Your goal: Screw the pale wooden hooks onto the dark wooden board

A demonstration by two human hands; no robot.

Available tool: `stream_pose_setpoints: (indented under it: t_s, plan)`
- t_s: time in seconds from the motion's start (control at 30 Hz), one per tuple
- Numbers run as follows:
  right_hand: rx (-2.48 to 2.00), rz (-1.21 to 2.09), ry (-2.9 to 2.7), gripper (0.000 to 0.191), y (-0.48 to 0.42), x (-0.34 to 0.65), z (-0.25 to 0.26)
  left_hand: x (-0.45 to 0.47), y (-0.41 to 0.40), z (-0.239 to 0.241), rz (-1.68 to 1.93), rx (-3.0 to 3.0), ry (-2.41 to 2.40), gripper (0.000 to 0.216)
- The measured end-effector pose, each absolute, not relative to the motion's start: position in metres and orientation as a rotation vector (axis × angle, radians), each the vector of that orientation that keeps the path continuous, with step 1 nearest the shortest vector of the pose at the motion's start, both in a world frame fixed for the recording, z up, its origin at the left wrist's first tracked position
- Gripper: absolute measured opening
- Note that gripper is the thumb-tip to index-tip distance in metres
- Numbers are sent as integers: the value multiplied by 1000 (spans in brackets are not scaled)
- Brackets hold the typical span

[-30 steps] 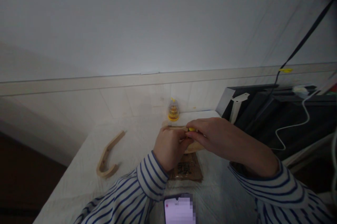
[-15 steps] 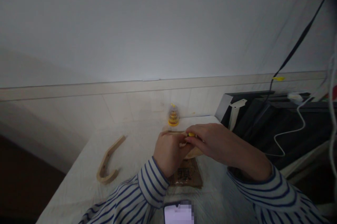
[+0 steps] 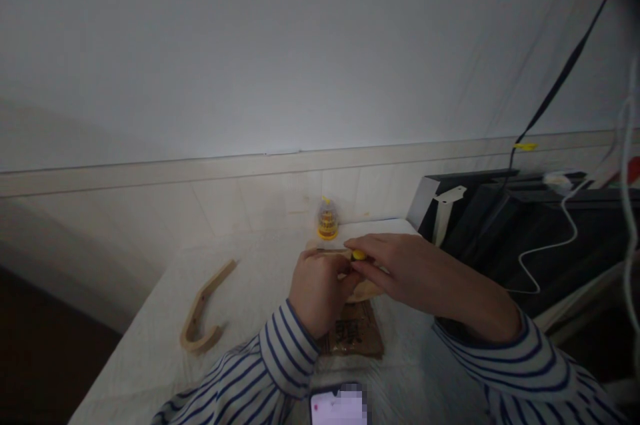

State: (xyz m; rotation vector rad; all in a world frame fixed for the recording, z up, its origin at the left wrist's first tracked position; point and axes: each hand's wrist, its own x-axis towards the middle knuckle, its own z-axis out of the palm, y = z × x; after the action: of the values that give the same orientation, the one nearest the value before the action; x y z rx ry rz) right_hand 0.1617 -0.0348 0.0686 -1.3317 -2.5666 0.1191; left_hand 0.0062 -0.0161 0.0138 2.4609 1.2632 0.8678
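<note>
My left hand [image 3: 320, 288] is closed around a pale wooden piece [image 3: 367, 290], much of which is hidden behind my fingers. Pinched between the thumb and fingers of my right hand [image 3: 387, 262] is a small screwdriver [image 3: 359, 255] with a yellow end, held close against the left hand. Its tip is out of sight. Under both hands lies a brown packet [image 3: 357, 332] with dark printing. Just beyond them stands a clear cone-shaped screwdriver-bit case [image 3: 327, 220] with a yellow base.
A curved, hook-shaped wooden piece [image 3: 193, 318] lies on the left of the white-covered table [image 3: 150, 345]. At the near edge is a phone [image 3: 335, 406] with its screen lit. Dark panels [image 3: 480, 225] and a white cable [image 3: 555, 248] are at the right. A wall rises behind the table.
The right hand's fingers have shifted slightly around the screwdriver, and more of its yellow end shows. The whole view has moved a little; both grips stay as they were.
</note>
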Motion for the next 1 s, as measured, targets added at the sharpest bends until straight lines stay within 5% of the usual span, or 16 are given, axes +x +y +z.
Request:
stream_pose_setpoints:
  t_s: [1.0]
  plan:
    - [-1399,40,-2547,20,-32,159,63,2,-12,14,816,2439,1053,11]
